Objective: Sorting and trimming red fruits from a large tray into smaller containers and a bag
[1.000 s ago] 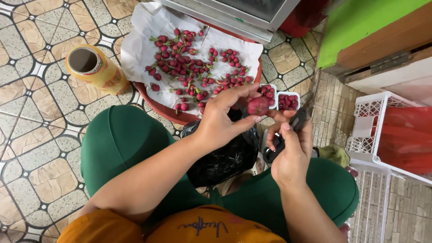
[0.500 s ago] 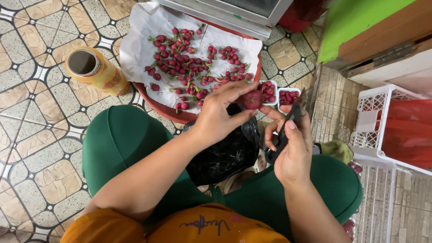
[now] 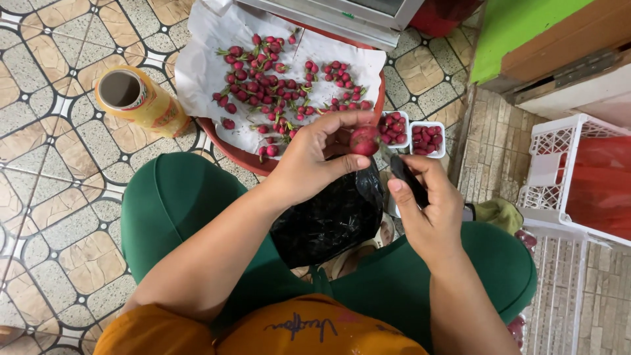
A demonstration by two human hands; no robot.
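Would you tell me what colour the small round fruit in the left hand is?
Deep pinkish red; the small round fruit, between the left hand fingers, shows best in the head view.

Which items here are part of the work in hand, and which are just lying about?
In use:
left hand holding a red fruit
right hand gripping a dark tool
red fruits on white paper
two small white tubs of fruit
black bag on the lap

Lying about:
yellow can
white crate
green cloth

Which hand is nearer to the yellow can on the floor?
Left. The left hand, holding a red fruit, is nearer the yellow can. The right hand lies farther right, gripping a dark tool.
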